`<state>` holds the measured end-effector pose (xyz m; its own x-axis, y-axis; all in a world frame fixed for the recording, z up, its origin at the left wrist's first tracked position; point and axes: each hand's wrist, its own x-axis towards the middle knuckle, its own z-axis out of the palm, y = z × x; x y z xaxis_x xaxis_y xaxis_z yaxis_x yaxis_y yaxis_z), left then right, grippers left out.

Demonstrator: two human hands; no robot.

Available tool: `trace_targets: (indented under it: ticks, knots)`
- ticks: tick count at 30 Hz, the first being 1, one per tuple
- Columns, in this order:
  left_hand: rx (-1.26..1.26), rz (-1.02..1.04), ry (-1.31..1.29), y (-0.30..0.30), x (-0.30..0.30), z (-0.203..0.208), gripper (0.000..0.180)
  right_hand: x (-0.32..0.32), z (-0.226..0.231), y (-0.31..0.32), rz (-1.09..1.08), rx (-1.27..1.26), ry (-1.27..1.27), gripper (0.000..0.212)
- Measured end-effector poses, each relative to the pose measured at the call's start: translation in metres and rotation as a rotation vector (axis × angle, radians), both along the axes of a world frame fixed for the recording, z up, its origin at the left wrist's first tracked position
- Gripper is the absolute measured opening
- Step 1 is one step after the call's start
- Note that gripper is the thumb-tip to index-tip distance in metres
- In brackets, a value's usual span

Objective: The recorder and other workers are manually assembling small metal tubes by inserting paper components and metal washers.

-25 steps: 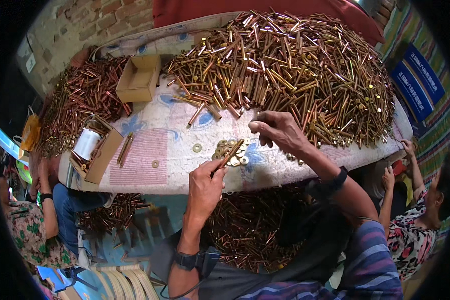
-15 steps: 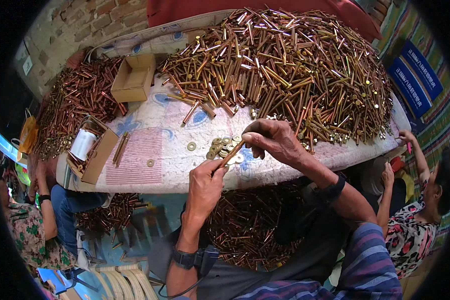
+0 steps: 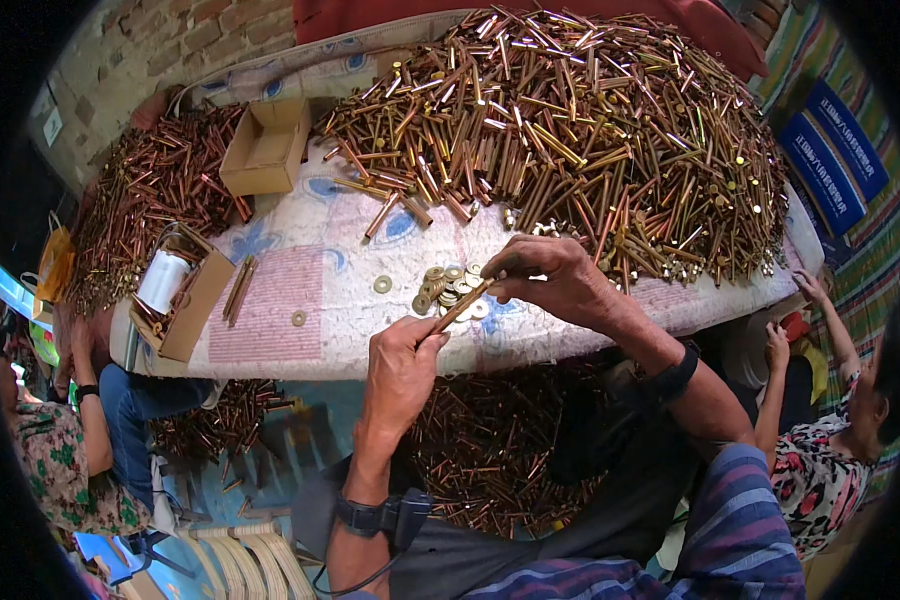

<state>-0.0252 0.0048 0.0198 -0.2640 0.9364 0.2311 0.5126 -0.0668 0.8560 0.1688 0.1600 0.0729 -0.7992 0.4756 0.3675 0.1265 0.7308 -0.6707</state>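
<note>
A long copper-coloured bolt (image 3: 461, 308) slants up to the right over the table's near edge. My left hand (image 3: 400, 365) is closed on its lower end, thumb and fingers pinching it. At the upper end, the thumb and fingertips of my right hand (image 3: 558, 285) are closed on it too; they partly hide that end. Just behind the bolt lies a small heap of flat round washers (image 3: 457, 278) on the patterned cloth. One washer (image 3: 383, 284) sits apart to the left. Beyond my right hand rises a big pile of similar bolts (image 3: 580, 140).
A cardboard box (image 3: 295, 165) stands by a smaller bolt pile (image 3: 165, 190). Nearer, another box (image 3: 192, 318) holds a white roll (image 3: 164, 283); loose bolts (image 3: 239, 290) lie beside it. More bolts (image 3: 500, 430) are heaped below the table edge. People sit at left and right.
Both hands have shifted slightly, the left a little to the left. The bolt stays held between them. The view has tilted slightly.
</note>
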Motion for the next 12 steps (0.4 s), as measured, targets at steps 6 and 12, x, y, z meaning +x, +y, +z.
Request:
trace_targets:
  ticks: [6, 12]
  knots:
    - [0.009, -0.006, 0.000, -0.002, -0.002, 0.005, 0.015, -0.002, -0.001, 0.000, 0.021, 0.009, -0.030, 0.018]
    - [-0.038, -0.032, -0.041, -0.005, -0.002, 0.012, 0.014, 0.000, 0.000, -0.004, -0.001, -0.142, -0.154, 0.022]
